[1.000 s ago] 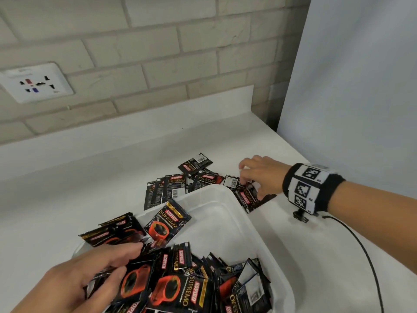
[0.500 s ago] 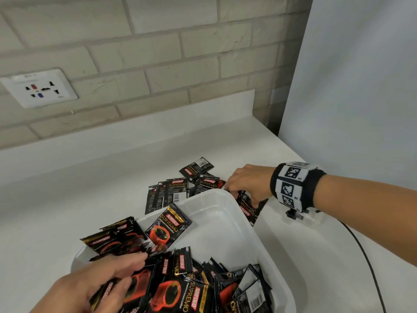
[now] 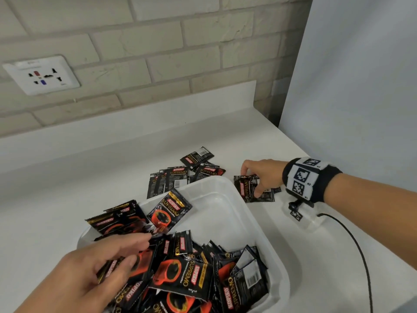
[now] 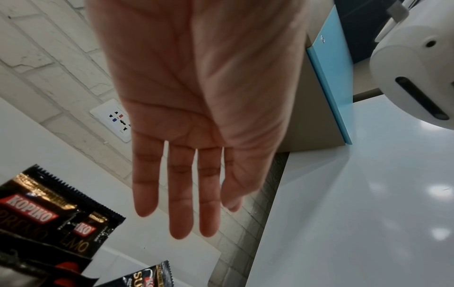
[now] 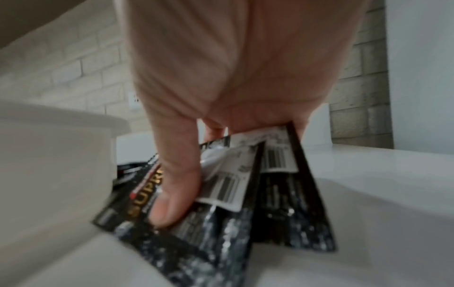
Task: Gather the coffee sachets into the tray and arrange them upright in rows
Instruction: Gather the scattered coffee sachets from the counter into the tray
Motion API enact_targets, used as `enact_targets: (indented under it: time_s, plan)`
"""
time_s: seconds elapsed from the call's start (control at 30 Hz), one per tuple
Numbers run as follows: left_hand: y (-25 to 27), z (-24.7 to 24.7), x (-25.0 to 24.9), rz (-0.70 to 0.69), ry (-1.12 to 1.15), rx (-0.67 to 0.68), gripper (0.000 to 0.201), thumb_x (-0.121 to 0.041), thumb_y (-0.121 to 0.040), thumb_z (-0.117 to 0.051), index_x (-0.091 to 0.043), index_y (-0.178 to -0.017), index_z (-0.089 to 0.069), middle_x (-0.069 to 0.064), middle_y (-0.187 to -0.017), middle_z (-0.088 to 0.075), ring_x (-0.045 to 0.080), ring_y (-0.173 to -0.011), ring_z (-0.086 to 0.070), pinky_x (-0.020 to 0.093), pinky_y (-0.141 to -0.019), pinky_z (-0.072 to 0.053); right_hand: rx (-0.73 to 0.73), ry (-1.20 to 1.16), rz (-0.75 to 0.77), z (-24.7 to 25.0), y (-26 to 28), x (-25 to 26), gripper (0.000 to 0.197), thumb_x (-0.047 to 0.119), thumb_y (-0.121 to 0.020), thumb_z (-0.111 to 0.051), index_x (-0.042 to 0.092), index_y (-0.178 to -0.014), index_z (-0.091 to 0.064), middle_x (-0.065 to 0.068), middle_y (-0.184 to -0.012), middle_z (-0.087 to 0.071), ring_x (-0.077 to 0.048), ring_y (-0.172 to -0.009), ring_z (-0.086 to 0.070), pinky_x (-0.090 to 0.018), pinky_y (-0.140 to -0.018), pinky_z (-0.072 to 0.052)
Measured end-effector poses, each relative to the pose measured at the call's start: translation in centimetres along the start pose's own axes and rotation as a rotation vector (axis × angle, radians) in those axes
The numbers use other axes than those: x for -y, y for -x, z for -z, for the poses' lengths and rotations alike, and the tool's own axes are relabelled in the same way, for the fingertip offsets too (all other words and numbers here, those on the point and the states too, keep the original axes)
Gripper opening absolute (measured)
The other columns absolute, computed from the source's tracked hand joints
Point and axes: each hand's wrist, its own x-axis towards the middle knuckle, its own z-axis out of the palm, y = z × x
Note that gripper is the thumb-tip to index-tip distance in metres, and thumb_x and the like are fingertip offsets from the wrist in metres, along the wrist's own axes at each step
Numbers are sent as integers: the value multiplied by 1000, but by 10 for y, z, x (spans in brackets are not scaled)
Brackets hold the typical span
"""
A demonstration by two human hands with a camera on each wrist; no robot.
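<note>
Since half a second ago, my right hand (image 3: 262,175) has slid rightward off the tray (image 3: 228,222) corner, dragging a few glossy black sachets (image 5: 245,194) across the smooth white counter (image 3: 67,199), thumb (image 5: 176,184) pinching them flat. Pale brick wall (image 3: 158,53) with a socket plate (image 3: 41,74) backs the counter. My left hand (image 3: 90,267) hovers flat-fingered over the jumbled foil pile (image 3: 191,274) in the tray, gripping nothing. Right-wrist view blurs.
</note>
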Motion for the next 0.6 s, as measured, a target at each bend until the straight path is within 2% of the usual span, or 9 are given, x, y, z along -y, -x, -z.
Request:
enact_targets:
  time_s: [0.03,0.1,0.2,0.3,0.37,0.43,0.47,0.53,0.6]
  plan:
    - [0,0,5,-28,-31,-17,21,-46,-80,-63,-62,-92,-61,-27,-84,-70,-10,-86,-64,-3,-80,-39,-28,-45,2,0,5,-2,50,19,-80,-70,18,-122,-42,-7,-124,-54,-17,-92,-49,-25,-76,-38]
    - [2,1,10,-87,-96,-33,26,-59,-72,-56,-63,-97,-59,-29,-86,-69,-11,-87,-64,-3,-81,-39,-146,-90,22,3,20,-1,38,18,-87,-62,14,-121,-46,-6,-118,-53,-14,-92,-44,-23,-75,-34]
    - [4,3,14,-60,-70,-1,46,-85,-62,-43,-62,-99,-58,-28,-88,-69,-11,-90,-63,-1,-83,-40,-313,-335,147,13,55,11,16,17,-89,-58,25,-99,-47,3,-97,-54,-13,-82,-50,-19,-65,-36]
    - [1,1,12,-31,-40,-4,38,-78,-60,-50,-64,-95,-59,-27,-86,-70,-11,-89,-63,0,-83,-41,-338,-415,386,15,98,43,21,22,-85,-64,32,-89,-46,15,-88,-57,1,-79,-54,-14,-70,-41]
    - [-5,-1,7,-41,-36,-15,22,-58,-72,-60,-65,-93,-58,-27,-84,-70,-13,-88,-63,-1,-82,-40,-261,-332,575,7,120,66,16,28,-82,-62,30,-94,-53,16,-88,-58,5,-82,-52,-12,-73,-40]
    - [-8,-3,3,-54,-33,-8,32,-38,-80,-62,-67,-89,-58,-27,-83,-70,-14,-87,-62,-5,-80,-37,-127,-189,663,-9,131,83,20,30,-86,-59,23,-104,-56,11,-94,-59,0,-85,-50,-17,-77,-40]
    - [-8,-4,3,-73,-41,-11,35,-35,-78,-62,-68,-89,-58,-28,-83,-70,-14,-87,-62,-6,-80,-36,-60,-118,666,-17,132,88,22,30,-89,-57,22,-109,-55,9,-99,-58,-3,-89,-49,-20,-80,-39]
    - [-8,-3,2,-104,-67,-1,27,-43,-80,-64,-67,-92,-57,-29,-85,-69,-14,-87,-62,-5,-80,-37,30,-19,642,-34,131,93,25,27,-91,-54,21,-116,-51,5,-107,-55,-8,-98,-47,-27,-84,-40]
    - [-7,-2,3,-94,-49,5,33,-38,-80,-66,-67,-92,-57,-29,-85,-69,-14,-88,-62,-4,-79,-39,90,45,631,-49,128,93,31,23,-91,-54,21,-121,-48,1,-114,-51,-16,-105,-47,-35,-85,-42]
